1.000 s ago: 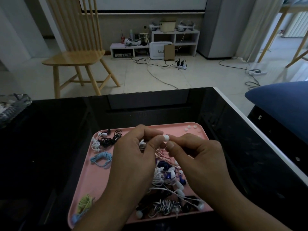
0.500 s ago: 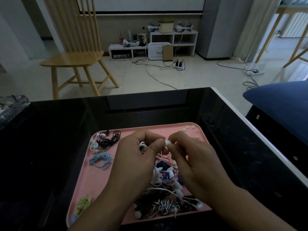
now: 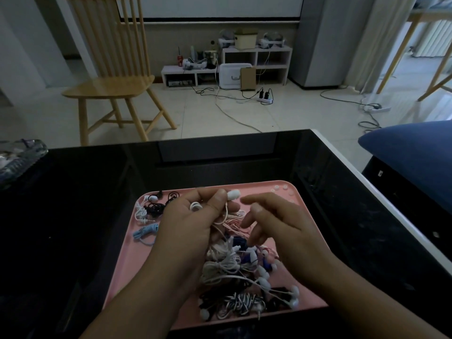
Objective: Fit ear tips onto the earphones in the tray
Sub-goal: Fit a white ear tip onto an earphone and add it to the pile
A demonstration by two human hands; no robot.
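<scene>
One white earphone (image 3: 233, 194) pinched in the left hand (image 3: 195, 223), right hand (image 3: 274, 221) loose and empty beside it; tangled cords below could snag it.

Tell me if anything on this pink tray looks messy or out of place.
Yes. The earphones lie in one knotted heap of mixed cords across the pink tray, not in separate sets. The spare ear tips sit loose in its far right corner. Nothing looks spilled or broken.

The table (image 3: 220, 165) top is glossy black and mirror-smooth. The pink tray (image 3: 310, 277) looks like smooth matt plastic. The chair (image 3: 107, 89) is pale varnished wood.
</scene>
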